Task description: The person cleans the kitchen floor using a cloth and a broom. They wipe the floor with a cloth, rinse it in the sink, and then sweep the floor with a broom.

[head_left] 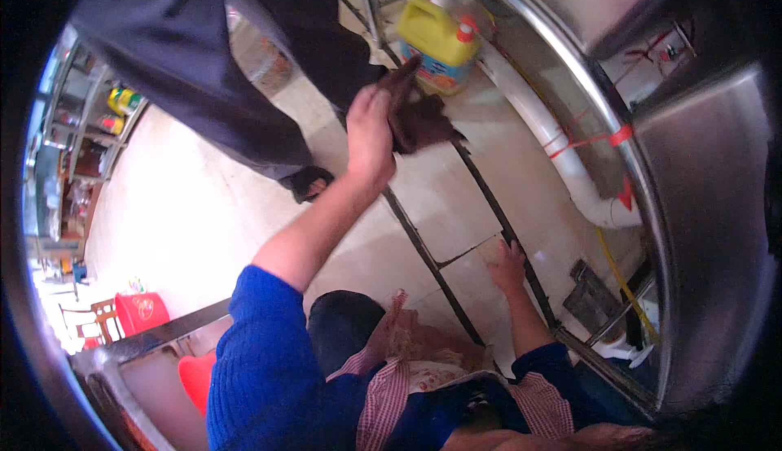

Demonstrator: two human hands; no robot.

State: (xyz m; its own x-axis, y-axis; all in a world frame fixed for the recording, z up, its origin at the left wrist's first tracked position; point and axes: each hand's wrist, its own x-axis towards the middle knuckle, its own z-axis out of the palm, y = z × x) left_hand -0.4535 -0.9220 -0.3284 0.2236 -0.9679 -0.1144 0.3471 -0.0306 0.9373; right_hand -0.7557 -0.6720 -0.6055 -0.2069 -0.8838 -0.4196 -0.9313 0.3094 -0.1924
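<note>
My left hand [372,124] is stretched out ahead, gripping a crumpled dark brown cloth [421,118]. The cloth hangs over the floor and overlaps the front of a yellow plastic jug [437,39] with a red cap. Lower and to the right is my right hand [508,265], empty, with its fingers apart. It is near a dark joint [482,185] between pale floor slabs [470,255]; I cannot tell whether it touches the floor.
A person in dark trousers [177,54] stands close at the upper left. To the right, a metal tube frame [568,54] curves past a white drain pipe [550,133]. Shelves [85,121] stand at the far left, with a red bin [142,313] below them.
</note>
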